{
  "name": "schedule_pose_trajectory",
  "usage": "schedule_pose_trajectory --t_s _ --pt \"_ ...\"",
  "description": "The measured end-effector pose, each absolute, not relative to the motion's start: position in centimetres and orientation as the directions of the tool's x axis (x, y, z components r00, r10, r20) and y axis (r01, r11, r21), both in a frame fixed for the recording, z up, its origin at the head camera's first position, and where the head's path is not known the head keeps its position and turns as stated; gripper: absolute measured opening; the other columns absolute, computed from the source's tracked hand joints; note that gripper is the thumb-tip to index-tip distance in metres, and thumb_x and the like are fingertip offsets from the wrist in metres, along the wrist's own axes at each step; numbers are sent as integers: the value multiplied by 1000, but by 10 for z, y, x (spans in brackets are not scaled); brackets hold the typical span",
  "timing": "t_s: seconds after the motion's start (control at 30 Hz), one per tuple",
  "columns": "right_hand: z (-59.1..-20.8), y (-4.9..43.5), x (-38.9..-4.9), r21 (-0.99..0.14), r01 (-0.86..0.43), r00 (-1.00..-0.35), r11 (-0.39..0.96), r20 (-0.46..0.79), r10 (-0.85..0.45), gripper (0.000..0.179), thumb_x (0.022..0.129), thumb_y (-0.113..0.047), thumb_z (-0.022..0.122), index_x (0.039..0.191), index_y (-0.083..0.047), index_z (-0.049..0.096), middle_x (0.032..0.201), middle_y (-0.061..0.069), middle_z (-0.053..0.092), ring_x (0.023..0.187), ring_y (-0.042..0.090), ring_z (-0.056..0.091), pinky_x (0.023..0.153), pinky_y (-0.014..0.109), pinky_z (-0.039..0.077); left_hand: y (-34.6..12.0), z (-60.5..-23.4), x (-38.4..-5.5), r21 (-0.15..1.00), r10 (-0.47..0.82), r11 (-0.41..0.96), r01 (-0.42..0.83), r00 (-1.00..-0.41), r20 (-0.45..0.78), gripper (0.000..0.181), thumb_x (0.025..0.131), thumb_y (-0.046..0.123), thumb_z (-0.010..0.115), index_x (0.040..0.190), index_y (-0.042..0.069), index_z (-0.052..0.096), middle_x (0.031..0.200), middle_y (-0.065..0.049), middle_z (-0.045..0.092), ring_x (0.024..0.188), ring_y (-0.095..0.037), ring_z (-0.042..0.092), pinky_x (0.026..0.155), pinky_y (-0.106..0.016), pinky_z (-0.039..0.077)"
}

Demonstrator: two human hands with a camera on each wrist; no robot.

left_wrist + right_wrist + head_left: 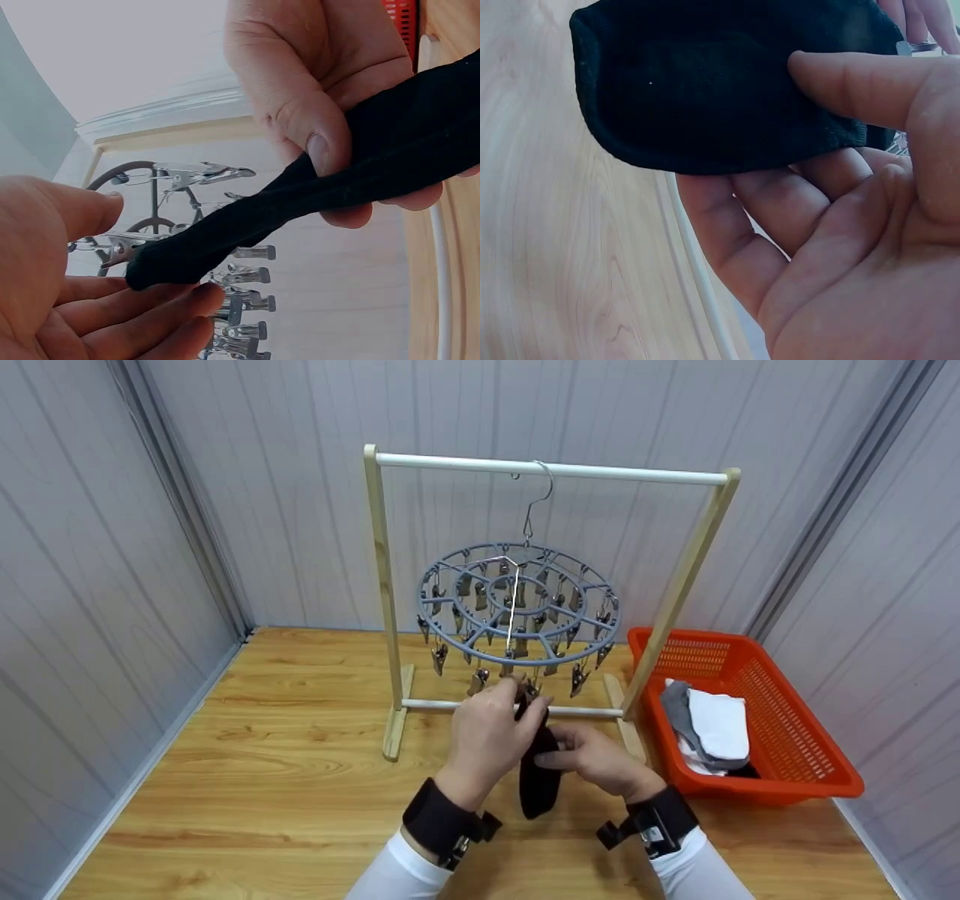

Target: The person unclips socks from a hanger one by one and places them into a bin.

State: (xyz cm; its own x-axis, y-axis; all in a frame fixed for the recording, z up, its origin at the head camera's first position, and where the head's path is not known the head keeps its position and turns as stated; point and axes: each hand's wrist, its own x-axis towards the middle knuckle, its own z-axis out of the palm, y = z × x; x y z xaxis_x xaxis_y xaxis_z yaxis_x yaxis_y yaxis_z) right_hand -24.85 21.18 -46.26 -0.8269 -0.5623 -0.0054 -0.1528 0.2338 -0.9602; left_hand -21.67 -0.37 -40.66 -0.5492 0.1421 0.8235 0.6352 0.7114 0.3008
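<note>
A black sock (539, 780) hangs at the front rim of a round grey clip hanger (517, 604). My right hand (598, 760) pinches its middle, with the thumb on the near face and the fingers behind, as the right wrist view also shows. At the sock's upper end is my left hand (487, 735). In the left wrist view that hand's thumb (94, 210) stands apart from the cloth, while its fingers (142, 319) lie loosely bent under the sock end. A metal clip (124, 247) shows between thumb and fingers, right at the sock end.
The hanger's hook (544, 495) goes over the white top bar (630, 472) of a wooden stand (684, 585). Several metal clips dangle round its rings. To the right, an orange basket (814, 735) contains white and grey cloth items (718, 724) and something black.
</note>
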Motion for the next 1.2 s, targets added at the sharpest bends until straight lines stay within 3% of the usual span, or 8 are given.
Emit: schedule_pose_trajectory --t_s 0.23,0.57,0.87,1.2 --pt "-463 209 -246 -953 -167 -832 253 -1 -555 32 103 -17 79 130 0 77 119 11 80 110 24 75 99 38 60 -4 -406 -218 314 117 695 647 -533 838 29 101 30 85 86 9 70 64 2 59 49 -11 48 45 -23 30" --pt "-463 206 -244 -969 -143 -823 203 2 -569 32 104 -11 77 130 7 74 115 14 82 106 21 78 96 33 62 -4 -405 -219 353 98 672 651 -550 829 32 103 22 80 79 10 62 59 6 46 48 -6 34 46 -21 22" --pt "-464 204 -246 -973 -140 -815 183 8 -580 30 105 -16 77 129 2 77 113 12 83 105 21 79 96 36 62 -5 -403 -219 356 104 660 661 -551 828 30 104 22 78 79 12 66 61 -1 60 49 -15 55 45 -26 35" --pt "-465 204 -247 -968 -156 -827 197 18 -562 25 105 -20 78 122 -1 82 115 9 83 108 23 77 97 36 60 -7 -405 -220 359 113 641 678 -546 830 29 103 21 80 78 11 70 64 -2 65 50 -16 58 45 -28 42"
